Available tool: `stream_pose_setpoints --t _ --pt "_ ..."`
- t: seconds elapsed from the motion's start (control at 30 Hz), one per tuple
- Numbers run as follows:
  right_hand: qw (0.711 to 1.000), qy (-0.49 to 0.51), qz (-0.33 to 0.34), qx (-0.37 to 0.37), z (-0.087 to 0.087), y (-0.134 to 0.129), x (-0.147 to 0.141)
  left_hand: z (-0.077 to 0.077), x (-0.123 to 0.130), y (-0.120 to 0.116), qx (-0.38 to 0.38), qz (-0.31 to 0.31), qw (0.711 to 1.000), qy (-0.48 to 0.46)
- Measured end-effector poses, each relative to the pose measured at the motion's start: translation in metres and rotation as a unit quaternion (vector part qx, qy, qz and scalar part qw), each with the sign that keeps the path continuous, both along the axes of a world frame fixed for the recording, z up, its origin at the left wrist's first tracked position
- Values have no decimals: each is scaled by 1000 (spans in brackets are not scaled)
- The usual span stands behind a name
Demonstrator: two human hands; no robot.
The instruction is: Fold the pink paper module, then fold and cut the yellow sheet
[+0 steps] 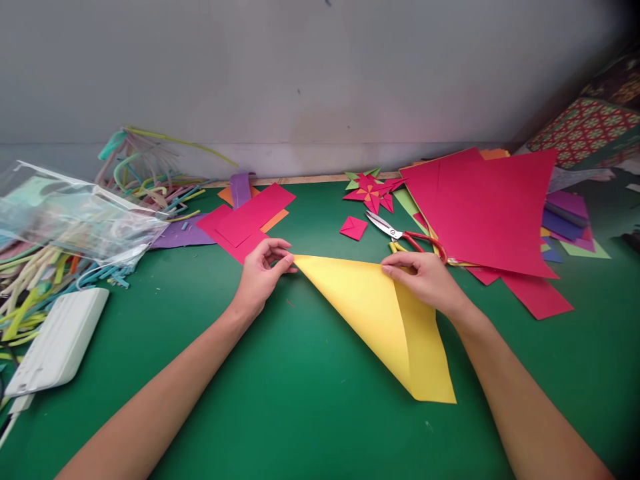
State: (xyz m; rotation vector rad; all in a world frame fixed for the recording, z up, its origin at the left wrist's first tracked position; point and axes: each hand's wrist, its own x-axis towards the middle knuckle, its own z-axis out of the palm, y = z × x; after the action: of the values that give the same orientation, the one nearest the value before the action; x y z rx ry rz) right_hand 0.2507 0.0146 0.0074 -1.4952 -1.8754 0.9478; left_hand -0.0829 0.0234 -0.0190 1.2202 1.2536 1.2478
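Note:
A sheet of yellow paper (365, 300) is folded over diagonally above the green tabletop, its fold running from the upper left down to the lower right. My left hand (265, 270) pinches its pointed left corner between thumb and fingers. Along the top edge, my right hand (420, 277) grips the paper near where the folded flap meets the layer beneath. Just beyond that hand lie scissors (395, 232) with red handles, blades apart. A second, yellow-handled tool (394, 247) is partly hidden by my fingers. Nearby rests a small folded red paper square (354, 228).
Large red sheets (485, 207) are stacked at the right, beside coloured scraps (570, 220). Red paper strips (257, 213) lie behind my left hand. A red paper star (370, 192) sits near the wall. Pipe cleaners (30, 293) and a white device (57, 340) occupy the left.

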Motion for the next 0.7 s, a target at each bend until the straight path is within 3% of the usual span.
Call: stream_pose_setpoints --t 0.7 --pt "1000 -2 -8 4 -1 0 -1 -3 -1 1 7 -1 1000 3"
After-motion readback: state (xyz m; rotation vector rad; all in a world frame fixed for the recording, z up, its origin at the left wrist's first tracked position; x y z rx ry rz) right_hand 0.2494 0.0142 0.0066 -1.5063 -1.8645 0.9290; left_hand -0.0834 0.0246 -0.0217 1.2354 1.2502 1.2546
